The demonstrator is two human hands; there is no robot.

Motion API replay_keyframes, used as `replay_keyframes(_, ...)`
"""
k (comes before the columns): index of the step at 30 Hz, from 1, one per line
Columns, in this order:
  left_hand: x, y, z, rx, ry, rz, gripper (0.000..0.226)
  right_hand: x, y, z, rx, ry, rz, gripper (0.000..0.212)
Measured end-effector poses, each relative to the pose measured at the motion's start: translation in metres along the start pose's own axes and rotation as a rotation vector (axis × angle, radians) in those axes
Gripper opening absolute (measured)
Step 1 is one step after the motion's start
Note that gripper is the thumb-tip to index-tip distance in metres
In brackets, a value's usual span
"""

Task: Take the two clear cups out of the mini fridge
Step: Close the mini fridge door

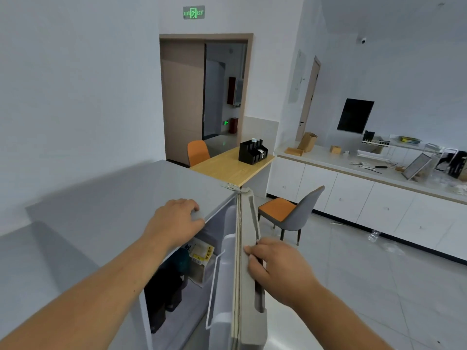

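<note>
A person stands over an open fridge (121, 205). The left hand (174, 221) rests on its top front edge, fingers (194, 207) curled over the lip. The right hand (275, 263) grips the top edge of the open door (249, 286), fingers closed on it. Inside, below both hands, are a carton (201, 258) and dark shapes too dim to identify; no clear cups can be made out.
</note>
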State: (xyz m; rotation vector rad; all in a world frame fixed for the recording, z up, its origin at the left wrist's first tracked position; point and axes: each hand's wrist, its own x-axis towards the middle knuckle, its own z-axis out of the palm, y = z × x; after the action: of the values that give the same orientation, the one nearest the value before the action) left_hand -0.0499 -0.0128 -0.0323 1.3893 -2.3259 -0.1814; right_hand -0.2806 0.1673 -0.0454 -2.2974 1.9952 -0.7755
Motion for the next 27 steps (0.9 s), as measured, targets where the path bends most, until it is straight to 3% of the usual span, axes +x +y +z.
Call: replay_keyframes(27, 0.007, -0.007, 0.004, -0.042, 0.031, -0.005, 0.044, 0.052, -0.055, 0.046, 0.012, 0.078, -0.12, 0.024)
